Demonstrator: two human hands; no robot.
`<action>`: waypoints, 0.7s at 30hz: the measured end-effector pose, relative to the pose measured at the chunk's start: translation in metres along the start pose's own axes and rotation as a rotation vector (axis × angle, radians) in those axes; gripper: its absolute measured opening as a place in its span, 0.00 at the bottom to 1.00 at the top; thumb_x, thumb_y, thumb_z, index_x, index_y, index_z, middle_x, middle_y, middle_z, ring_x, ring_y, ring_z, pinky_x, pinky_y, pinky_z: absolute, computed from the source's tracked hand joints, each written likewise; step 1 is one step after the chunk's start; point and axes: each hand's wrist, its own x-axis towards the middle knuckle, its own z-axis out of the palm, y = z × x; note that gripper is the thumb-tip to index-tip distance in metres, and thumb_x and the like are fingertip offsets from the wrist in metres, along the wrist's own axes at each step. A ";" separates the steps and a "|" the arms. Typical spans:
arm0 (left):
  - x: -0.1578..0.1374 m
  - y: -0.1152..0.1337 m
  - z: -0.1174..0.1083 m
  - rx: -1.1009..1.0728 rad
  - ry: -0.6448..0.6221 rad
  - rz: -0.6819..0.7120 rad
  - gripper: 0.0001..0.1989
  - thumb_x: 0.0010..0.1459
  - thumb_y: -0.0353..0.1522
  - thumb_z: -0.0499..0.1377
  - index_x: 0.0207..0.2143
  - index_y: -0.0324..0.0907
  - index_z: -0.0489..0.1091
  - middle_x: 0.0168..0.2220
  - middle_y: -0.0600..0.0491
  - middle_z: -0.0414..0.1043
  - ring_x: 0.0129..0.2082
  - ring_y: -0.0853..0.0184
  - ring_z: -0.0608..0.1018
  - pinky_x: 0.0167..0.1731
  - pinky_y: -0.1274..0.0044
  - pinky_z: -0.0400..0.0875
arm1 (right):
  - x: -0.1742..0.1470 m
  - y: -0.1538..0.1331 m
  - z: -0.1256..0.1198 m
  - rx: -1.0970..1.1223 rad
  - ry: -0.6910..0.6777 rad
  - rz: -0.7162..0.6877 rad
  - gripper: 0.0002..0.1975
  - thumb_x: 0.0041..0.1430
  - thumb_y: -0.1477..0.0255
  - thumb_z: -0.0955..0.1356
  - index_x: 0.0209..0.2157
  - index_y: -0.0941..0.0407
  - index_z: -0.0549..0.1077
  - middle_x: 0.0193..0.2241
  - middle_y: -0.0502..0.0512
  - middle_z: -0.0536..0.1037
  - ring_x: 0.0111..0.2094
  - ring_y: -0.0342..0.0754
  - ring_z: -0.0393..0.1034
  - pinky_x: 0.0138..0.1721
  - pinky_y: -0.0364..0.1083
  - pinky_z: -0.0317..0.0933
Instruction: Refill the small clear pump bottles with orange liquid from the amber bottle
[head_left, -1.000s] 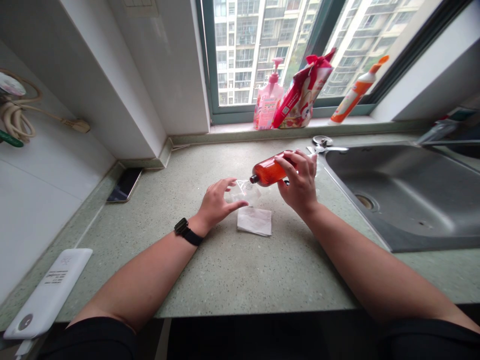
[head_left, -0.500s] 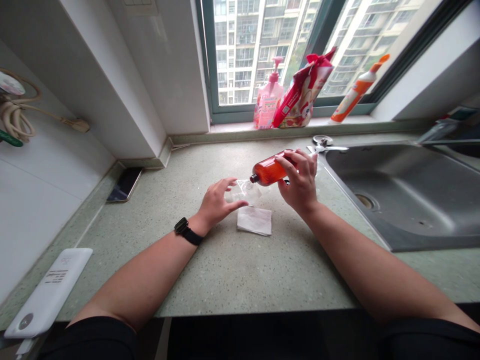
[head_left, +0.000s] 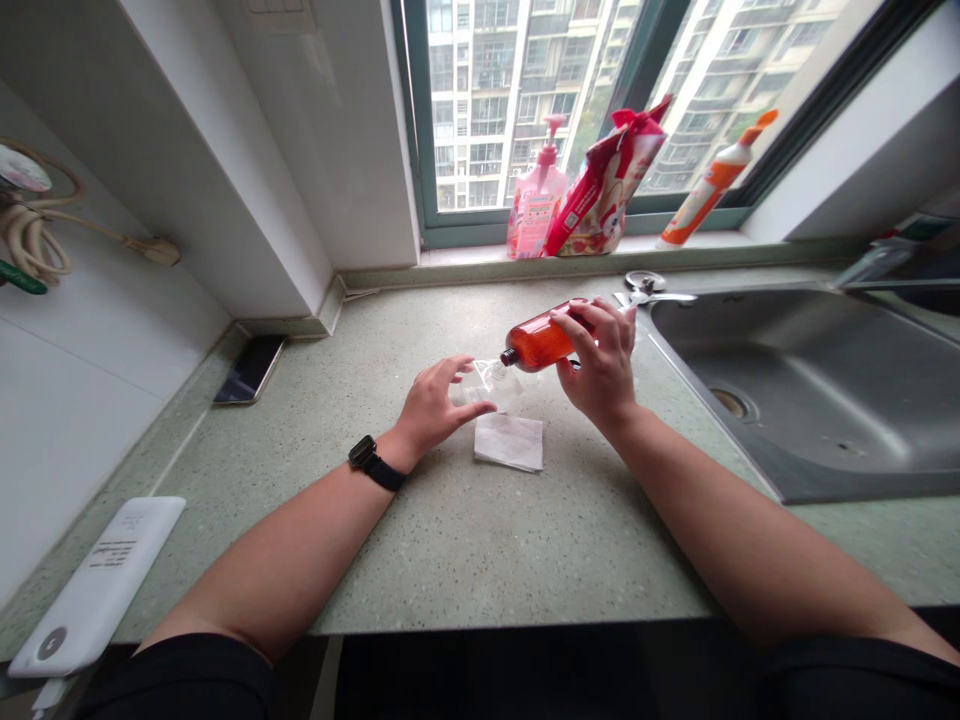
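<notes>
My right hand (head_left: 602, 362) is wrapped round a reddish-brown see-through bottle (head_left: 538, 340), tipped with its uncapped neck pointing left and slightly down. Just under that mouth is a clear plastic container (head_left: 491, 384), its exact shape hard to make out. My left hand (head_left: 439, 398) curls round the container's left side, thumb in front and fingers behind. Whether liquid is leaving the bottle I cannot tell. A folded white paper tissue (head_left: 508, 442) lies on the counter, nearer to me than the container.
A steel sink (head_left: 817, 480) is set into the counter (head_left: 450, 560) at right. On the windowsill stand a pink pump bottle (head_left: 537, 205), a red bag (head_left: 606, 190) and an orange-white bottle (head_left: 709, 195). A phone (head_left: 251, 370) and a white power bank (head_left: 101, 585) lie at left.
</notes>
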 end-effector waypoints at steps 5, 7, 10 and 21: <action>0.000 0.000 0.000 0.001 0.000 0.008 0.37 0.57 0.53 0.73 0.61 0.45 0.69 0.52 0.44 0.81 0.44 0.58 0.85 0.47 0.63 0.81 | 0.000 0.001 0.000 -0.008 0.006 -0.013 0.41 0.59 0.83 0.69 0.69 0.38 0.64 0.62 0.58 0.72 0.70 0.66 0.61 0.73 0.76 0.44; 0.000 0.000 0.000 0.001 0.004 0.011 0.37 0.57 0.53 0.73 0.61 0.45 0.69 0.52 0.44 0.81 0.44 0.58 0.85 0.47 0.63 0.81 | 0.000 0.001 0.000 -0.014 -0.004 0.000 0.41 0.59 0.83 0.69 0.69 0.38 0.64 0.62 0.57 0.72 0.70 0.67 0.61 0.73 0.76 0.45; 0.000 0.000 0.000 0.003 0.007 0.011 0.37 0.57 0.53 0.73 0.61 0.45 0.69 0.52 0.44 0.81 0.44 0.58 0.85 0.47 0.63 0.81 | 0.000 0.000 0.000 -0.015 -0.010 0.006 0.42 0.59 0.83 0.69 0.69 0.37 0.64 0.62 0.57 0.72 0.70 0.67 0.61 0.73 0.77 0.45; 0.001 0.003 -0.001 0.053 0.003 0.007 0.37 0.58 0.55 0.71 0.62 0.45 0.69 0.51 0.45 0.81 0.44 0.58 0.85 0.48 0.62 0.80 | 0.000 0.000 -0.001 -0.022 -0.004 -0.008 0.38 0.60 0.82 0.69 0.68 0.40 0.66 0.62 0.58 0.72 0.70 0.66 0.61 0.73 0.77 0.45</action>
